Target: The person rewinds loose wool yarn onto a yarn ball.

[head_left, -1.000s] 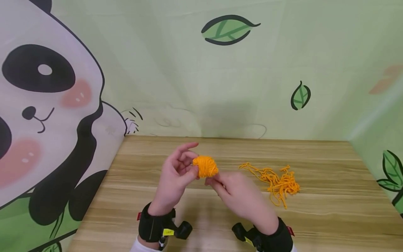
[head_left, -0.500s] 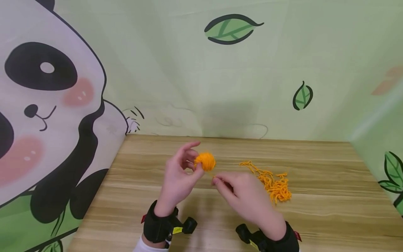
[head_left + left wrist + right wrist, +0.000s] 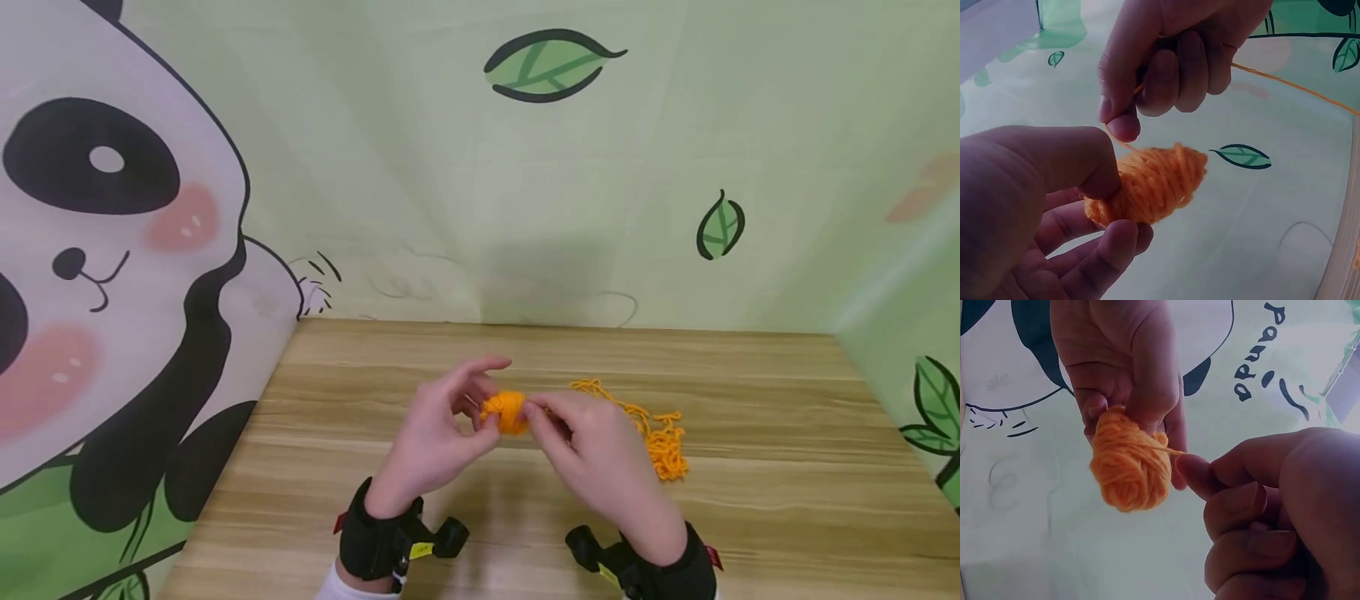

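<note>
Above the tabletop [image 3: 360, 354], your left hand [image 3: 438, 437] pinches the orange yarn ball [image 3: 512, 410] while your right hand [image 3: 600, 450] pinches its strand [image 3: 1304, 89], and a hard tug could knot the loose yarn [image 3: 666, 450] heaped beyond.

Yarn pile [image 3: 667, 452] only partly visible

The left hand [image 3: 1079, 162] holds an orange ball of yarn [image 3: 1160, 181] by its near end, its digits pressing from either side. Above, the right hand [image 3: 1172, 56] pinches a strand [image 3: 1297, 89] that runs down to the ball; from its curled fingers, the strand also stretches out past the right edge. Behind are a pale green wall [image 3: 1241, 231] with a printed leaf [image 3: 1244, 156] and, at far right, the worktop [image 3: 1342, 225].
</note>
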The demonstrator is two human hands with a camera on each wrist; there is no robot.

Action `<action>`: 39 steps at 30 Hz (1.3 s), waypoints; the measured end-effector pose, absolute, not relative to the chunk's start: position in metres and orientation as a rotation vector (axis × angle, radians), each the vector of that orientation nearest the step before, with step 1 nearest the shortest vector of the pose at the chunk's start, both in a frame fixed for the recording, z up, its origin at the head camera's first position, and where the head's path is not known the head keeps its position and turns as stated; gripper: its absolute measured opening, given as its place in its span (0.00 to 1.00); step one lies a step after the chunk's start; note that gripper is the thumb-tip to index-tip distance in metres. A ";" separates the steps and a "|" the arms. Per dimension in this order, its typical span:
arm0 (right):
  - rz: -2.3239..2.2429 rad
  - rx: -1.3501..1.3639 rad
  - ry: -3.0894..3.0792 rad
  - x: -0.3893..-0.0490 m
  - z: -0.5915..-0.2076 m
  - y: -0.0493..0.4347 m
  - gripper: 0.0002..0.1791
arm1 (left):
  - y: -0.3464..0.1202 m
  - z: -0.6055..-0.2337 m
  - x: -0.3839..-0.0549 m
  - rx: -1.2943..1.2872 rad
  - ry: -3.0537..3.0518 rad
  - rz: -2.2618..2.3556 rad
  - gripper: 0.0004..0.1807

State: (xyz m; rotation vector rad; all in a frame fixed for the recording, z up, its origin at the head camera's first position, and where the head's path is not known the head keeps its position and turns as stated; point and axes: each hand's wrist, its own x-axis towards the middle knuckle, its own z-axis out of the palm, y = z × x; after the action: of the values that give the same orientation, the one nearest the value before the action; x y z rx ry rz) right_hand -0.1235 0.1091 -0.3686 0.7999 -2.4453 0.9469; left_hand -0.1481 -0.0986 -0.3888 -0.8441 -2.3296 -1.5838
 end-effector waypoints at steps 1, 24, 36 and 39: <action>0.949 0.791 -2.438 -0.124 -0.369 0.109 0.07 | -0.099 -0.389 -0.148 -0.860 -2.326 -1.587 0.35; 0.996 0.566 -2.441 -0.131 -0.374 0.104 0.11 | -0.086 -0.385 -0.139 -0.817 -2.298 -2.043 0.24; 1.031 0.615 -2.407 -0.130 -0.372 0.103 0.09 | -0.088 -0.376 -0.137 -0.664 -2.382 -2.021 0.29; 1.198 0.595 -2.418 -0.131 -0.373 0.106 0.09 | -0.090 -0.380 -0.138 -0.738 -2.372 -2.010 0.28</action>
State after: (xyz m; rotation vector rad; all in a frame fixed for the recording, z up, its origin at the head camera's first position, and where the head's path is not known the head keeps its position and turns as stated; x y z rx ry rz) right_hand -0.1312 0.1060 -0.3729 0.5946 -2.4181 1.1977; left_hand -0.1384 -0.0901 -0.3797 -0.7380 -2.3725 -2.0104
